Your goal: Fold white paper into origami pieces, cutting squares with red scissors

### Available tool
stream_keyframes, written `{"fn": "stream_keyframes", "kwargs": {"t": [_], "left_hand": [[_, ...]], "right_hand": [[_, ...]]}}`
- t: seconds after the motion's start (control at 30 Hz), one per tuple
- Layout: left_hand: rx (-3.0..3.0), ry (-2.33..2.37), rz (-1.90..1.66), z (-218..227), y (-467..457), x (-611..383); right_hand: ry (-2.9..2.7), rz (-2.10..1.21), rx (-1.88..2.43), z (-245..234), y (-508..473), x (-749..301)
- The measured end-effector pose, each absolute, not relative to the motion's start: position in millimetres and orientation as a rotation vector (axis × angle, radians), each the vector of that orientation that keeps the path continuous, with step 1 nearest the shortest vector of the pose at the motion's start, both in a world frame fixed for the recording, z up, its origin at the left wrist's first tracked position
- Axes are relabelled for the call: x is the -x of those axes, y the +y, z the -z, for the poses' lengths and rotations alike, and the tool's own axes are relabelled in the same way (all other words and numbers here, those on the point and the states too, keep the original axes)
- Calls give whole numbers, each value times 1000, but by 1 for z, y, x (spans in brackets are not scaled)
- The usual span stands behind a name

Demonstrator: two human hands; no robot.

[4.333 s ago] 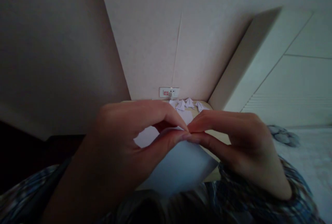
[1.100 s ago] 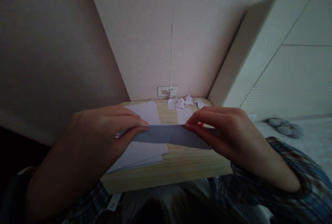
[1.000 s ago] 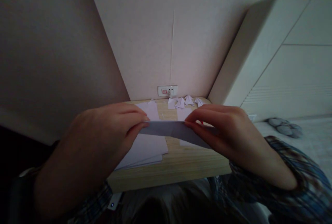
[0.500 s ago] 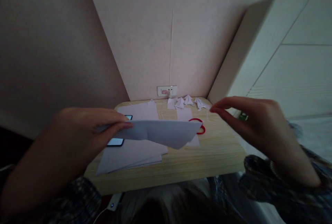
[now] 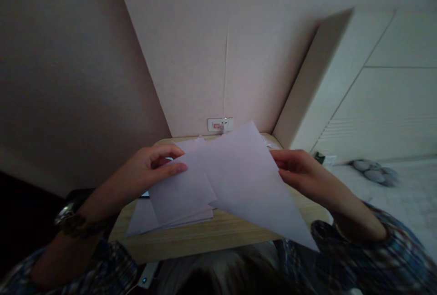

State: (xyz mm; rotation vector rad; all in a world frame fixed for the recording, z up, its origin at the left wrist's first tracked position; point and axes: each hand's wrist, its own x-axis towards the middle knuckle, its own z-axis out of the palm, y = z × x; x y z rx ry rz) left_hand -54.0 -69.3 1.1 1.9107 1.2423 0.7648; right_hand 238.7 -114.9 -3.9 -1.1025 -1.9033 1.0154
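The fingers (image 5: 175, 168) of the left hand (image 5: 150, 170) were closed on the left edge of a large creased sheet of white paper (image 5: 239, 176), and those of the right hand (image 5: 300, 174) gripped its right edge. This two-sided hold seemingly kept the sheet spread open and tilted toward the person, clear of the light wooden table (image 5: 221, 236). Beneath it lay a loose stack of white paper sheets (image 5: 139, 223), close by the left hand, and behind it sat a small white wall socket (image 5: 220, 124).

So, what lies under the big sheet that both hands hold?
Under the sheet a stack of papers shows at left on the wooden table. The tabletop's middle and right are covered.
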Motion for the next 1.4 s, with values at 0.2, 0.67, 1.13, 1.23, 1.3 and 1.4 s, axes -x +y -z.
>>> {"fn": "stream_keyframes", "kwargs": {"t": [0.2, 0.67, 1.13, 1.23, 1.3, 1.4], "left_hand": [[-2147, 1188, -786, 7, -77, 79], [-2434, 1080, -964, -10, -89, 108], [-1228, 1324, -1387, -8, -90, 66], [-1160, 1292, -1381, -10, -92, 63], [-1114, 1279, -1390, -11, -92, 61], [-1082, 1243, -1429, -11, -92, 59]], "right_hand": [[-1525, -1215, 1110, 9, -114, -247], [-1428, -1348, 1113, 25, -111, -248], [-1497, -1205, 1144, 18, -116, -242], [-1494, -1200, 1141, 19, -117, -241], [-1498, -1204, 1120, 20, -118, -241], [-1495, -1216, 1098, 22, -120, -242]]}}
